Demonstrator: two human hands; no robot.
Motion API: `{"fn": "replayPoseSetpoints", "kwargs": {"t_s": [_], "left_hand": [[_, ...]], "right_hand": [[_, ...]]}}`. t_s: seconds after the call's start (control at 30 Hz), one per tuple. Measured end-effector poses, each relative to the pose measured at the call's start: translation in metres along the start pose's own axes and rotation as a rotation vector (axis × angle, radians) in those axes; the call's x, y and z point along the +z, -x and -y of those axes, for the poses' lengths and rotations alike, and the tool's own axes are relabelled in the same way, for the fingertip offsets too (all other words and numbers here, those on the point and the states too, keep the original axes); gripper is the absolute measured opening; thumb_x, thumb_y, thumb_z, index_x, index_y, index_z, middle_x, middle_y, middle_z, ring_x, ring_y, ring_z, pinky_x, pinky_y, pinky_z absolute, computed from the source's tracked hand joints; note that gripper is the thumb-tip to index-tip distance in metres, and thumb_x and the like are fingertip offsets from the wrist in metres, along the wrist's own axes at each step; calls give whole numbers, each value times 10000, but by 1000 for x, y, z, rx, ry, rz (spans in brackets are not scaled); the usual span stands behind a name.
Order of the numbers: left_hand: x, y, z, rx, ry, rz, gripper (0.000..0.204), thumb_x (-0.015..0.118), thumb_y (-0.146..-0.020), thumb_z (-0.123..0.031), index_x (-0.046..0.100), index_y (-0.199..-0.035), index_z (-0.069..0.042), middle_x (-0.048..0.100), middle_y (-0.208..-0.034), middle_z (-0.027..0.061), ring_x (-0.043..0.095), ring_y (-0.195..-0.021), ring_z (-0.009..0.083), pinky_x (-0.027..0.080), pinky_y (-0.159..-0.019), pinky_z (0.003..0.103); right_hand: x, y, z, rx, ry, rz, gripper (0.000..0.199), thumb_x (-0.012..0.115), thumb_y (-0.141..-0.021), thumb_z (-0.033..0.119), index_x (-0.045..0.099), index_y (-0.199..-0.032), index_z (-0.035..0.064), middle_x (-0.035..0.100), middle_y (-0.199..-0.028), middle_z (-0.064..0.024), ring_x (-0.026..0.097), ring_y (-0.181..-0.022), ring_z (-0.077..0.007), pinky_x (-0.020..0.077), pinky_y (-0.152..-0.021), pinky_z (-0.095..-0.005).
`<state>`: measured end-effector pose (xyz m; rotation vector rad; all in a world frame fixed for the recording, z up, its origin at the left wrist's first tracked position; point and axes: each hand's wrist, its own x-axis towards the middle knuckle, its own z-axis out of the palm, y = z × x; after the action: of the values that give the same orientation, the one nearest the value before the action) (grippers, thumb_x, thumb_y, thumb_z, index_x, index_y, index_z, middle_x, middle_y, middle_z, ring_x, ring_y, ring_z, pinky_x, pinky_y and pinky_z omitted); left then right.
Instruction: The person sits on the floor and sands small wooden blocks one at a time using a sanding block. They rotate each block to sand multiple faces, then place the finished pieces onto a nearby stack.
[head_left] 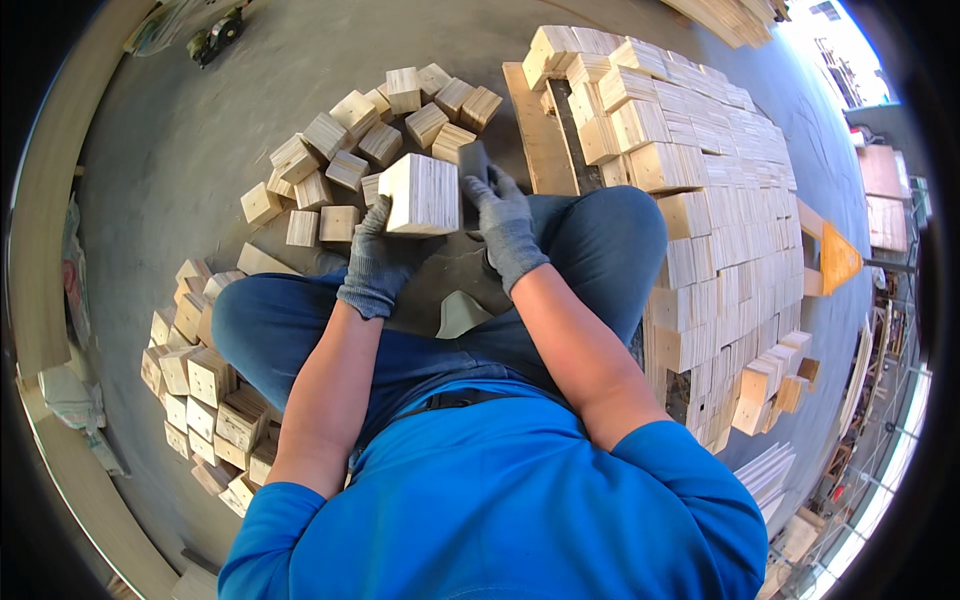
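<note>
My left hand, in a grey knit glove, grips a squared block of layered wood from below and its left side. The block is raised between my knees, its pale smooth face and striped edge grain showing. In my right hand, gloved the same way, is a dark grey rectangular block, which stands against or very close to the wooden block's right side. Whether the two touch cannot be made out. My right fingers wrap round the grey block, and its lower part is hidden.
Loose wooden blocks lie on the concrete floor ahead, and another heap is by my left knee. Stacked blocks on a pallet fill the right side. An orange-yellow triangular part juts out beyond them. A power tool rests far left.
</note>
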<state>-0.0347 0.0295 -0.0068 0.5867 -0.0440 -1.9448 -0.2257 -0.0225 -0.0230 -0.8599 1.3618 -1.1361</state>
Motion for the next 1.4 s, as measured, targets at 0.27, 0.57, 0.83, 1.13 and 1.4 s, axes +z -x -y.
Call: {"fn": "replayPoseSetpoints", "kwargs": {"t_s": [0.27, 0.57, 0.83, 1.13, 1.4], "left_hand": [[-20, -9, -11, 36, 36, -169, 712, 680, -957, -602, 550, -1468, -124, 656, -1356, 136, 643, -1230, 338, 556, -1019, 537], [-9, -1, -1, 21, -87, -172, 742, 675, -960, -581, 509, -1496, -96, 632, -1365, 140, 659, -1197, 306, 590, -952, 519], [-14, -7, -8, 17, 64, -159, 748, 575, -1006, -595, 514, -1509, -44, 608, -1446, 182, 615, -1290, 355, 483, -1133, 525], [-13, -7, 6, -50, -55, -177, 740, 643, -979, -587, 468, -1528, -122, 598, -1385, 156, 621, -1236, 325, 559, -989, 543], [-27, -11, -5, 37, 46, -112, 739, 604, -987, -605, 527, -1487, -67, 630, -1395, 171, 637, -1246, 360, 525, -1082, 535]], "right_hand": [[10, 59, 60, -739, 710, 214, 742, 834, -869, 356, 555, -1463, 9, 600, -1333, -294, 614, -1177, -468, 501, -1049, -494], [19, -10, 71, -541, 777, 188, 730, 804, -899, 404, 571, -1451, -14, 628, -1322, -303, 634, -1208, -438, 521, -1034, -465], [20, 46, 62, -627, 712, 338, 725, 808, -891, 401, 572, -1448, 2, 616, -1316, -305, 627, -1180, -469, 513, -1035, -493], [12, -15, 64, -507, 732, 152, 696, 771, -911, 432, 594, -1425, -3, 672, -1252, -291, 647, -1144, -471, 539, -982, -497], [19, 54, 70, -643, 764, 319, 684, 782, -904, 388, 563, -1456, 49, 628, -1288, -272, 635, -1121, -481, 531, -974, -516]]}}
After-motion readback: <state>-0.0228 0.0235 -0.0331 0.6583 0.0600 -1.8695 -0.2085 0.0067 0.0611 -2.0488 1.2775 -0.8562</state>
